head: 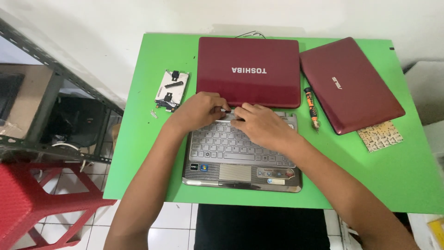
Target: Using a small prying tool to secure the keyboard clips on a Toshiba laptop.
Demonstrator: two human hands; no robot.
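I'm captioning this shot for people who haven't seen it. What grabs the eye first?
The bright green table stands out first, then the two dark red laptops: the open laptop at centre, folded back flat, and a closed laptop to its right. Both hands, left hand and right hand, meet at the top edge of the silver keyboard.

Both hands [231, 115] hide the top keyboard row of the open laptop [240, 153]; their fingertips' grip there cannot be told. The table's [138, 139] right corner is cut off.
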